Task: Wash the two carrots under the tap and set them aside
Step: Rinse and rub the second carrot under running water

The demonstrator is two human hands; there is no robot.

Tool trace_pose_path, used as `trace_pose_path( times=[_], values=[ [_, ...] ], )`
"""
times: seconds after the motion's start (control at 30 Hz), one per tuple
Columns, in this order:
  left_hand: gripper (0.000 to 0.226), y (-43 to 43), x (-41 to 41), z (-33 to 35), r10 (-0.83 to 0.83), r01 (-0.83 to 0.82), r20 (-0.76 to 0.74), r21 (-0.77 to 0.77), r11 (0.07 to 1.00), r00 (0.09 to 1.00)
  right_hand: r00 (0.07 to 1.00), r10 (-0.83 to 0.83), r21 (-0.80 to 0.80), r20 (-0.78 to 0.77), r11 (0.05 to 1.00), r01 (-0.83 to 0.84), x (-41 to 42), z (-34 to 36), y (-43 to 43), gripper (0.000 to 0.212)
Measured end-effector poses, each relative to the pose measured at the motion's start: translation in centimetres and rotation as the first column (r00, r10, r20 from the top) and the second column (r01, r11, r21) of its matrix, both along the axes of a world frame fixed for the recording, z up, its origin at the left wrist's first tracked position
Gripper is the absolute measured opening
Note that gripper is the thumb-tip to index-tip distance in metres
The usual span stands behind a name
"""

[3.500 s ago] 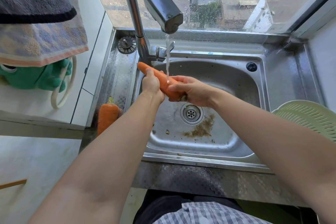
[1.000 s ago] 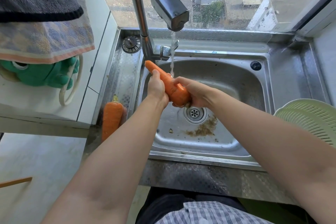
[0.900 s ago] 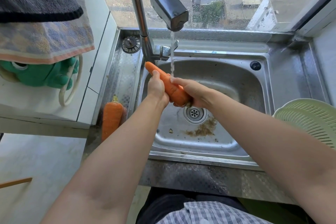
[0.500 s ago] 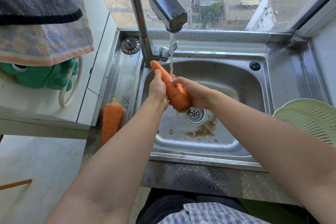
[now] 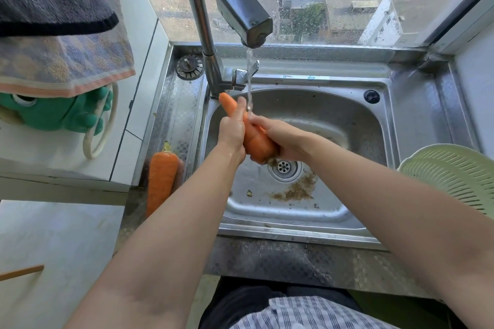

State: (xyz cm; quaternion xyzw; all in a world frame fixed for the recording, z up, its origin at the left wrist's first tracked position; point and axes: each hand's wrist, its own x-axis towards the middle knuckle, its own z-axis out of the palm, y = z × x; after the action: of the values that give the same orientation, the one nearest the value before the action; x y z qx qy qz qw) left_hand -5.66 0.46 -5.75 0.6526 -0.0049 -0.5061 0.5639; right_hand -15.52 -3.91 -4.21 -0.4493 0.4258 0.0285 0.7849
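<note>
I see left hand and right hand clamped round long orange carrot; it's swung steeper under running tap water, rinse ongoing.

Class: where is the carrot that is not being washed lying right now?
In the head view, the spare carrot lies on the steel draining surface left of the sink basin, beside the white tiled ledge.
</note>
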Motion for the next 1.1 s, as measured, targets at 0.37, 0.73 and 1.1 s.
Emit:
trace_pose_path(
  times=[0.37, 0.73, 1.1],
  values=[
    [0.054, -0.3, -0.5, 0.4, -0.159, 0.159, 0.124, 0.007, 0.987, 0.98, 0.992, -0.092, -0.176, 0.086, 0.979, 0.106, -1.1, -1.3, -0.6, 0.051],
    [0.062, 0.0, -0.4, 0.2, 0.059, -0.062, 0.03, 0.114, 0.992, 0.998, 0.99, 0.136, -0.424, 0.047, 0.9, -0.104, -2.0, -1.0, -0.3, 0.072],
    [0.058, 0.5, -1.2, 0.1, -0.121, 0.105, 0.182, 0.095, 0.99, 0.976, 0.996, 0.087, -0.492, 0.012, 0.868, -0.069, -1.7, -1.9, -0.1, 0.068]
  ],
)
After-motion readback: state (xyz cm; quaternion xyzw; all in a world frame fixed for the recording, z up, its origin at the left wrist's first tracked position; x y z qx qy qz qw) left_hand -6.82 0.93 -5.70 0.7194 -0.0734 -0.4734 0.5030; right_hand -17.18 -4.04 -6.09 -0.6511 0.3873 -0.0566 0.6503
